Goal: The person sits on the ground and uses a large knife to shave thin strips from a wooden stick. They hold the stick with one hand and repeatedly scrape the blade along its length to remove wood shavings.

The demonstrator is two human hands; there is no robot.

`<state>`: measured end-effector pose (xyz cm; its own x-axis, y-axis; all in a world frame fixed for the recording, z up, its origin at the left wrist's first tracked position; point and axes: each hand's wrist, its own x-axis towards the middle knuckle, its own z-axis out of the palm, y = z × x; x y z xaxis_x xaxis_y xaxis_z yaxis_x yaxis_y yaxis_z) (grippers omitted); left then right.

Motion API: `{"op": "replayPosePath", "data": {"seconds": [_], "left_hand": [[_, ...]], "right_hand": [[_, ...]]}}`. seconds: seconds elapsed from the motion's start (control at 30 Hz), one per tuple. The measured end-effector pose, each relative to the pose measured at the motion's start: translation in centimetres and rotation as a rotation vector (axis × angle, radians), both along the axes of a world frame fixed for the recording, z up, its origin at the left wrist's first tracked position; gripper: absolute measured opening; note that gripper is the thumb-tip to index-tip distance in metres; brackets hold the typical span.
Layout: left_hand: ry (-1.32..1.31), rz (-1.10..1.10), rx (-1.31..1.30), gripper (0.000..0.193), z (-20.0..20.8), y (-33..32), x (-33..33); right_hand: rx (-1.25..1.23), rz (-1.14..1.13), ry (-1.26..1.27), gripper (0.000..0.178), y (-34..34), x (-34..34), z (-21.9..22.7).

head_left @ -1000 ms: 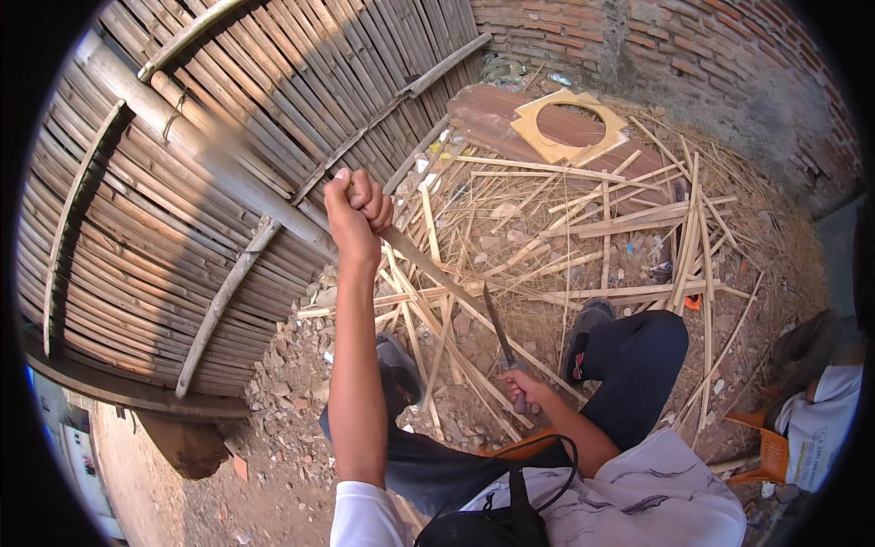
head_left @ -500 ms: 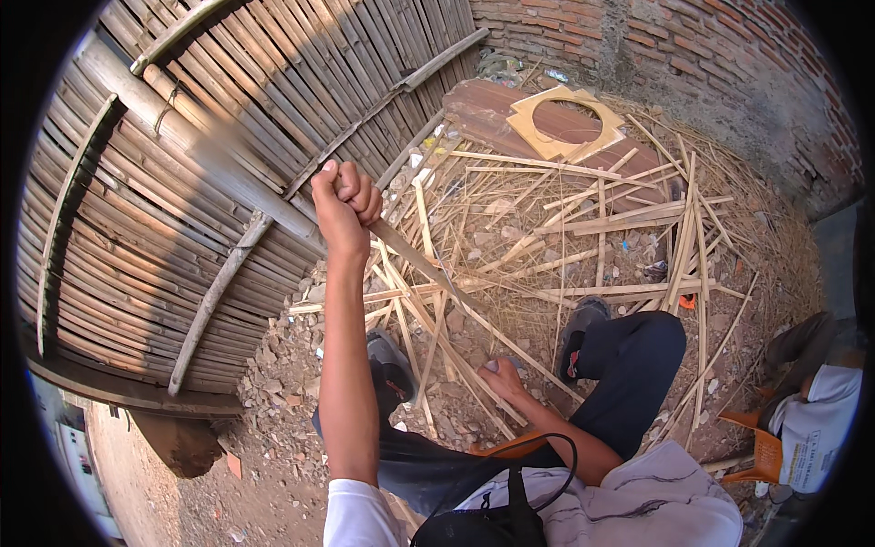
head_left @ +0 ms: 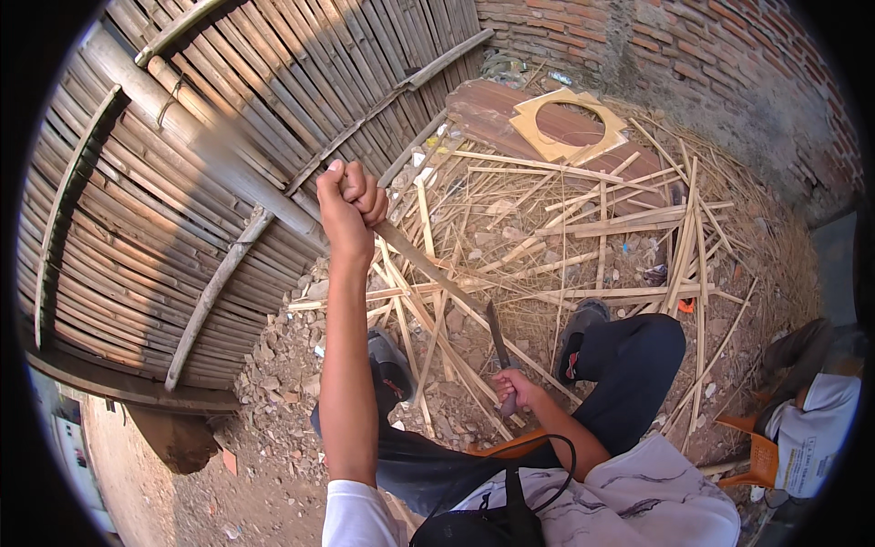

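My left hand [head_left: 351,205] is raised in front of me, its fingers closed in a fist round one end of a long flat bamboo strip [head_left: 428,264]. The strip slants down to the right, over the pile between my feet. Lower down, near my right knee, my right hand [head_left: 517,392] grips the handle of a long knife [head_left: 498,335]. Its dark blade points up and away from me, and the tip reaches the lower part of the strip. Whether blade and strip touch, I cannot tell.
Loose bamboo strips [head_left: 629,219] lie across the stony ground ahead. A brown board [head_left: 483,109] with a cut-out yellowish panel [head_left: 592,146] rests by the brick wall [head_left: 729,82]. A bamboo-slat wall [head_left: 137,264] leans at left. Another person [head_left: 816,419] sits at right by an orange chair [head_left: 756,456].
My right hand has moved slightly right and down and turned, so the knife blade now shows clearly below the strip. My left hand stays almost in place on the bamboo strip.
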<state>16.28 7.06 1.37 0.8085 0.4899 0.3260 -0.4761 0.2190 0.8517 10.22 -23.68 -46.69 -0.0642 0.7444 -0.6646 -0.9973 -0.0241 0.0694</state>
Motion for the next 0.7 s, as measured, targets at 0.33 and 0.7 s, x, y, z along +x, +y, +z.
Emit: {"op": "replayPosePath", "data": {"seconds": [0.33, 0.7], "left_hand": [[0.005, 0.012, 0.02, 0.049, 0.3, -0.4, -0.1], [-0.018, 0.034, 0.007, 0.047, -0.1, 0.1, -0.5]], "right_hand": [[-0.646, 0.368, -1.455, 0.027, 1.9, -1.4, 2.9], [-0.35, 0.231, -0.498, 0.015, -1.5, 1.0, -3.6]]}}
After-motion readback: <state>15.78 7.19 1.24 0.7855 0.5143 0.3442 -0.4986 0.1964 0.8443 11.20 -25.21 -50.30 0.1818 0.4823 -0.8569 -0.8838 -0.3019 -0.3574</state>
